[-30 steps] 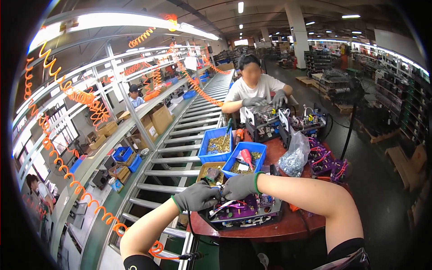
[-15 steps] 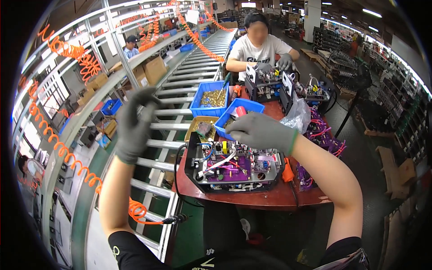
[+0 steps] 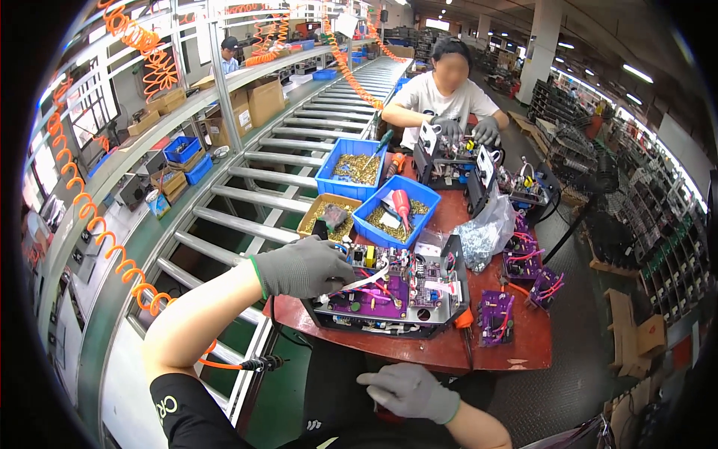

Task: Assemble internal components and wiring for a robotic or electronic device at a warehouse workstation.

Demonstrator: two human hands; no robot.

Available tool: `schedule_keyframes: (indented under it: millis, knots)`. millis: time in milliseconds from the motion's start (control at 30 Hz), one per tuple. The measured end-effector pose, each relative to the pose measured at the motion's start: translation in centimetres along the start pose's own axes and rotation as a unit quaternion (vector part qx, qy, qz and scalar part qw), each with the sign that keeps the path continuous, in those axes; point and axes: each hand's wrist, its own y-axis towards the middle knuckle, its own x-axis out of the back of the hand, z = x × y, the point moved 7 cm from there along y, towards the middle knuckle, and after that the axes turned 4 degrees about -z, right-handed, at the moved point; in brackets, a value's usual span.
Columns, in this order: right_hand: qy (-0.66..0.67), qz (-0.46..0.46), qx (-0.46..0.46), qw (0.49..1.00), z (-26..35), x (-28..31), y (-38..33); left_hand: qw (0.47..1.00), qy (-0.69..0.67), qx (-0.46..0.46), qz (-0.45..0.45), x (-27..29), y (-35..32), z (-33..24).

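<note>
Left hand point(image 3: 303, 266) has dropped from the conveyor onto the open chassis point(image 3: 389, 292) at counter point(image 3: 523, 344) centre, fingers curled on its 9 o'clock edge; right hand point(image 3: 407, 391) hangs loosely spread at 6 o'clock — likely seating wiring, needs right hand back.

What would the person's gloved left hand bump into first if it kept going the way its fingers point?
Probably the purple circuit board in the open unit: the left hand already rests at its edge, fingers aimed across it. Depth is hard to judge.
</note>
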Motion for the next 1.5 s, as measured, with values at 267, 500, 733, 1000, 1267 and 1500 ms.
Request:
schedule_keyframes:
  millis: [267, 500, 733, 1000, 1267, 1500]
  knots:
    - [0.122, 0.034, -0.166, 0.978, -6.0, -4.4, -6.4, 0.994, -0.094, 0.036, 0.039, -0.7, 0.7, -0.1]
    - [0.163, 0.038, -0.327, 0.93, -9.4, -6.5, -11.7, 0.993, -0.092, 0.027, 0.065, -0.7, 1.3, 0.5]
    - [0.181, 0.046, -0.233, 0.954, -9.8, -8.9, -10.3, 0.998, -0.035, 0.013, 0.054, -1.9, 3.1, 0.3]
    - [0.744, -0.046, 0.077, 0.662, -4.2, 2.3, -5.5, 0.954, -0.283, 0.08, 0.065, -2.1, 3.7, 3.4]
    - [0.197, -0.391, -0.244, 0.865, -6.4, 8.0, -7.1, 0.936, -0.321, 0.128, 0.063, -2.1, 3.6, 3.7]
    - [0.042, -0.253, -0.251, 0.933, -12.8, 2.1, -7.2, 0.934, -0.356, 0.007, 0.003, -1.1, 3.7, 2.4]
